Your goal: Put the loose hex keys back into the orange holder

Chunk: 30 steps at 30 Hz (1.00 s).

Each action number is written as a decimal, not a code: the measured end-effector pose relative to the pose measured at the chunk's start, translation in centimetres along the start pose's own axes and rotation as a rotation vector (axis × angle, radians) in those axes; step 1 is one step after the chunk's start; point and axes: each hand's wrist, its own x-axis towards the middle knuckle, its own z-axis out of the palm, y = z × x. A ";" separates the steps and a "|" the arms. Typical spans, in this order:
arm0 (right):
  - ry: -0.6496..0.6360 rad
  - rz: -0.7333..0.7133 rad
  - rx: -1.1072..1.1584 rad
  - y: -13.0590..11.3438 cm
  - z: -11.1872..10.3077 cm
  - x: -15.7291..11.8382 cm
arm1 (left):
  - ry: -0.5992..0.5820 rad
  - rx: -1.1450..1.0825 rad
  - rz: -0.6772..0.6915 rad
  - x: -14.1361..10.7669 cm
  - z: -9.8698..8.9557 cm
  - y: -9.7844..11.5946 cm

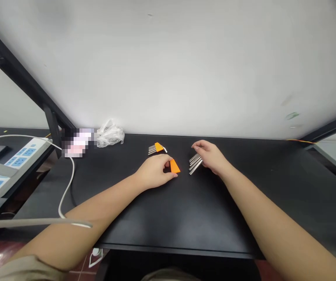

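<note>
The left hand lies knuckles-up on the black table, its fingers curled down around an orange holder. Only the holder's wedge-shaped end shows, poking out past the fingertips toward the other hand; the rest is hidden under the palm. Pressed flat like this, the holder looks pinned to the table so it cannot slide.

The right hand rests just across from it, fingers loosely bent and partly spread over a bundle of hex keys. The keys are thin, silvery steel rods lying side by side in a slightly fanned row, their ends pointing toward the holder's tip, near it but not touching. The fingertips lie on or just above the far ends of the keys; whether any one key is pinched cannot be told.

Beyond the left fingertips, toward the wall, sits a second set: a small orange holder with short keys still in it. Farther off to the left of the left hand lie a crumpled bag and a power strip with a white cable.
</note>
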 end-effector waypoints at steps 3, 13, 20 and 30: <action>0.040 -0.197 -0.435 1.2 -1.4 1.0 | -0.028 0.026 0.005 0.0 -0.3 0.1; 0.015 -0.403 -1.086 2.9 -0.8 1.3 | -0.094 0.055 -0.014 0.2 -0.7 0.2; 0.096 -0.453 -0.951 3.0 -1.8 1.9 | -0.096 0.052 0.009 0.1 -0.9 0.1; -0.306 -0.472 -0.745 0.1 -7.1 -1.2 | -0.111 0.035 0.004 0.3 -0.9 -0.2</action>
